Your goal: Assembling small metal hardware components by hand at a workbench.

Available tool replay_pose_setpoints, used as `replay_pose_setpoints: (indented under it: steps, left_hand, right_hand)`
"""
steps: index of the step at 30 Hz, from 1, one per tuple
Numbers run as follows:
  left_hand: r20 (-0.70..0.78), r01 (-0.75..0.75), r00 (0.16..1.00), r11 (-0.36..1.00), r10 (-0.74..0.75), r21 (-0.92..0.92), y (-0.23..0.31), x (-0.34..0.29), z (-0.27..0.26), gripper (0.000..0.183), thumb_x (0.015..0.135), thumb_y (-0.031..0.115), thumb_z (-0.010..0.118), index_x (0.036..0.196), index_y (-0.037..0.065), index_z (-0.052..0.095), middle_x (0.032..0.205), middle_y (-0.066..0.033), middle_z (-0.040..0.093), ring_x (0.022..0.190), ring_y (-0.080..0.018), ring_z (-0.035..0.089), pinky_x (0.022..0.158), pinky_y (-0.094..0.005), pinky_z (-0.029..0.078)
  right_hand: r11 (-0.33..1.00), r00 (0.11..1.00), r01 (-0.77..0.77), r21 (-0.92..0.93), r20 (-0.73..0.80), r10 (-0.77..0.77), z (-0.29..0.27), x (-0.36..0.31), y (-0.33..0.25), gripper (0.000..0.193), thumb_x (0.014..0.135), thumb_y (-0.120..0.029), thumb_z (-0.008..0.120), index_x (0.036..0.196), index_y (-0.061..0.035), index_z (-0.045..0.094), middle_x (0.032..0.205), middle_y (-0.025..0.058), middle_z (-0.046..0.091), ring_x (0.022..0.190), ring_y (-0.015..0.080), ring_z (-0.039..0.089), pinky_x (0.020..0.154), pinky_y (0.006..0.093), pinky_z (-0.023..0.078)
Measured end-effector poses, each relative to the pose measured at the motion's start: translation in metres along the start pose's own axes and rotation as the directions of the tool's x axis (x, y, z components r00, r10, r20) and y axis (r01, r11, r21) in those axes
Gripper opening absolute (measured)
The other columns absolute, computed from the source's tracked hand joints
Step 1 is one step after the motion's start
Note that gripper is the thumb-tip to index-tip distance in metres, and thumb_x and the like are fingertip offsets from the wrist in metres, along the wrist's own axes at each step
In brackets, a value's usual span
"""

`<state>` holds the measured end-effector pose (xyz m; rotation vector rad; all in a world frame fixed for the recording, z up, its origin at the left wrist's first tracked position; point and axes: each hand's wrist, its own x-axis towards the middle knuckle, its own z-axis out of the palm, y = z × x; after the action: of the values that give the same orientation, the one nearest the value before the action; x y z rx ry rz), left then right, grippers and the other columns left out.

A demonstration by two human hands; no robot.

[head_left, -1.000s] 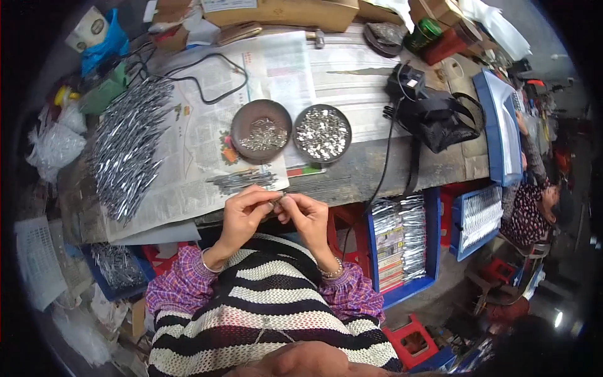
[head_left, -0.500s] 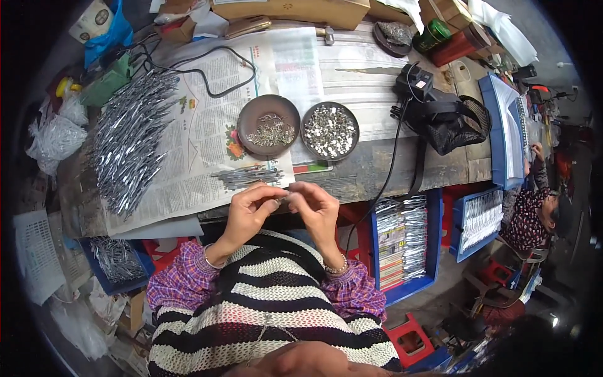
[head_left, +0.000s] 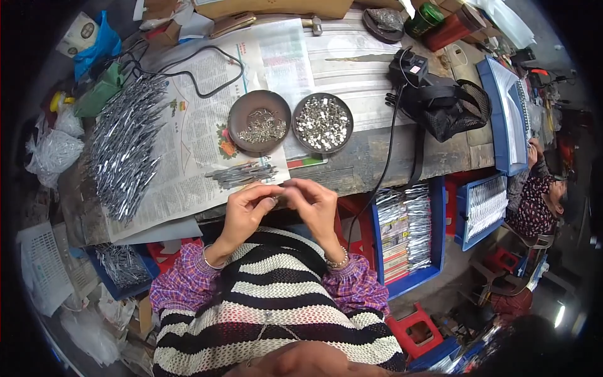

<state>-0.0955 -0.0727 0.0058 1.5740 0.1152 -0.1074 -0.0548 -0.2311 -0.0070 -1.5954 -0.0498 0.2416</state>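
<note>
My left hand (head_left: 246,210) and my right hand (head_left: 312,206) meet fingertip to fingertip just off the table's near edge. The fingers of both are pinched together over something small, mostly hidden between them. Just beyond lies a short row of thin metal pieces (head_left: 242,176) on newspaper (head_left: 188,141). Behind that row stand two round dark dishes. The left dish (head_left: 242,116) holds small pin-like metal parts (head_left: 262,127); the right dish (head_left: 301,103) is full of small shiny metal bits (head_left: 323,124). A large heap of slender silvery metal pieces (head_left: 129,147) covers the table's left side.
Blue trays (head_left: 411,286) of silvery pieces stand below the table at right, and another blue bin (head_left: 122,273) at lower left. A black cable (head_left: 391,141) hangs over the near edge from a black mesh bag (head_left: 449,113). A hammer (head_left: 316,25) lies at the back. Another person (head_left: 537,201) sits far right.
The view has shifted slightly, so the dishes appear a little further left and higher. Both hands stay together, with the right fingers now closed further over the left fingertips.
</note>
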Motion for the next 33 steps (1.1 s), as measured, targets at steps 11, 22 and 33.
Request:
replay_pose_setpoints:
  steps: [11, 22, 33]
  left_hand:
    - [-0.097, -0.093, 0.989, 0.973, 0.116, 0.212, 0.018, -0.037, -0.046, 0.014, 0.082, 0.000, 0.059, 0.094, -0.002, 0.065, 0.084, -0.0082, 0.062, 0.075, -0.0135, 0.058, 0.064, -0.0236, 0.045]
    - [-0.105, -0.162, 0.776, 0.358, 0.622, 0.920, -0.038, -0.102, -0.128, 0.012, 0.065, 0.000, 0.067, 0.073, 0.005, 0.059, 0.073, -0.0060, 0.058, 0.066, -0.0216, 0.057, 0.061, -0.0326, 0.041]
    - [-0.281, 0.014, 0.799, 0.450, 0.532, 0.893, -0.034, -0.130, -0.156, 0.009, 0.068, -0.002, 0.066, 0.071, 0.003, 0.059, 0.072, -0.0085, 0.058, 0.065, -0.0233, 0.057, 0.059, -0.0316, 0.041]
  right_hand:
    - [0.982, 0.988, -0.133, 0.134, -0.057, 0.142, -0.006, -0.003, 0.020, 0.013, 0.087, -0.007, 0.060, 0.090, 0.0029, 0.067, 0.072, 0.0042, 0.064, 0.059, 0.0066, 0.056, 0.053, 0.0187, 0.044]
    - [0.997, 0.996, -0.082, 0.008, -0.044, 0.082, 0.002, 0.001, 0.029, 0.011, 0.087, -0.007, 0.060, 0.088, 0.0023, 0.067, 0.069, 0.0027, 0.063, 0.055, 0.0055, 0.052, 0.049, 0.0181, 0.041]
    - [0.995, 0.994, -0.087, -0.040, -0.066, 0.084, 0.005, 0.002, 0.031, 0.012, 0.085, -0.009, 0.063, 0.087, 0.0020, 0.068, 0.070, 0.0030, 0.064, 0.054, 0.0057, 0.054, 0.047, 0.0188, 0.042]
